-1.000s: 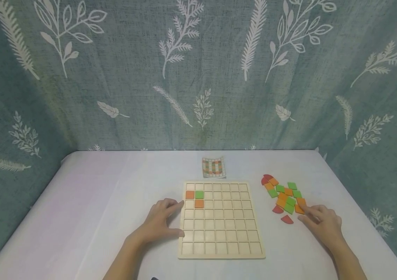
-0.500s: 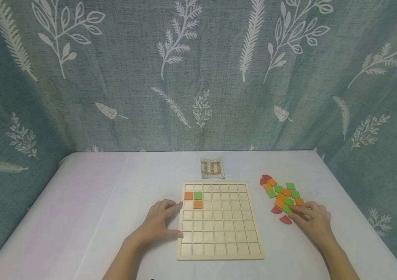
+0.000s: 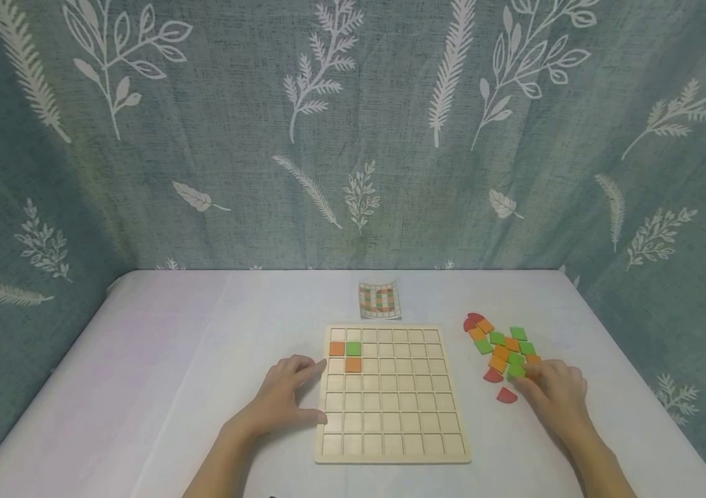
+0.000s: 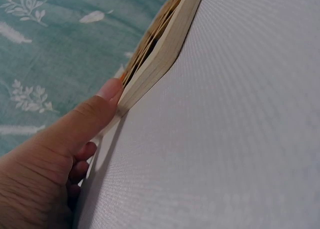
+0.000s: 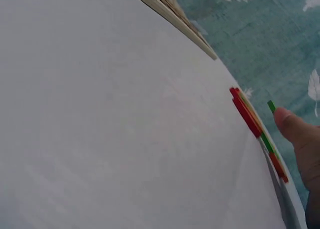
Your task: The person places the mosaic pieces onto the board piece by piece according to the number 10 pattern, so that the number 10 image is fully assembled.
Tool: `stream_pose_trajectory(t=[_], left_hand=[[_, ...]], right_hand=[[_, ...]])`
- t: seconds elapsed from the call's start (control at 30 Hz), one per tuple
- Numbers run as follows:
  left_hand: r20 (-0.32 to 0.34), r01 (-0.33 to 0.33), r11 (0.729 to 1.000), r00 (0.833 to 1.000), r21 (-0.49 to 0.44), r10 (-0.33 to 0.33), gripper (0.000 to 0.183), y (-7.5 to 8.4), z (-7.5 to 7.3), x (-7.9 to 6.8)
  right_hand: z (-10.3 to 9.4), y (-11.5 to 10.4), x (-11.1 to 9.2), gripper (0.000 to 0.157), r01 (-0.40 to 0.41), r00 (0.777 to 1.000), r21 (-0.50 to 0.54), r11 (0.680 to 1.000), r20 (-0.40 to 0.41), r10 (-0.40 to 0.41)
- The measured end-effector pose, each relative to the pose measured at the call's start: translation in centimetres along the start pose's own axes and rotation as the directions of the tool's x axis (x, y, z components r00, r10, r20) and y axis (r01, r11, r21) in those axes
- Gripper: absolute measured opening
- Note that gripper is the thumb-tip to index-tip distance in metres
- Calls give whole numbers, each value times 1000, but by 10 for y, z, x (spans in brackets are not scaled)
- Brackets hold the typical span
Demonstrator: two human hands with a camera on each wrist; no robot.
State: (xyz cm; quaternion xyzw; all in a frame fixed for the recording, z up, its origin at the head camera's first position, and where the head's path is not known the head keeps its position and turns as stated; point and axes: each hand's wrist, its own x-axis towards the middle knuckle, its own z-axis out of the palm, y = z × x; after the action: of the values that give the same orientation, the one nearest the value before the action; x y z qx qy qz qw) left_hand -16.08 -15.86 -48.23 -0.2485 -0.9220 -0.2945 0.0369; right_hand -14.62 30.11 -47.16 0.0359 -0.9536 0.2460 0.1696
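Note:
A wooden grid board (image 3: 398,401) lies on the table, with two orange square tiles (image 3: 354,364) and one green square tile (image 3: 353,348) in its upper left cells. My left hand (image 3: 284,398) rests at the board's left edge, fingers spread; in the left wrist view the thumb (image 4: 107,96) touches the board's rim. To the right, my right hand (image 3: 552,394) pinches a green square tile (image 3: 516,371) at the near side of a loose tile pile. The right wrist view shows that green tile (image 5: 271,106) raised at the thumb tip, the other fingers hidden.
Loose orange tiles (image 3: 498,363), green tiles (image 3: 518,333) and red quarter-round pieces (image 3: 506,395) lie right of the board. Behind the board is a small pattern card (image 3: 380,301). A leaf-print curtain (image 3: 234,173) hangs behind the white table (image 3: 203,346).
My right hand has moved left from an orange tile at the pile's right side and taken a green tile between thumb and finger. The left hand stays at the board's edge.

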Motion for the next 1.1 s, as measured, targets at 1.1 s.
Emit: stream_pose_trajectory(t=[1.1], left_hand=[[-15,-7,1000,1000,-5,7,85,0,1,0]], right_hand=[[56,-102,15,21,268,962,170,948,8,-273]])
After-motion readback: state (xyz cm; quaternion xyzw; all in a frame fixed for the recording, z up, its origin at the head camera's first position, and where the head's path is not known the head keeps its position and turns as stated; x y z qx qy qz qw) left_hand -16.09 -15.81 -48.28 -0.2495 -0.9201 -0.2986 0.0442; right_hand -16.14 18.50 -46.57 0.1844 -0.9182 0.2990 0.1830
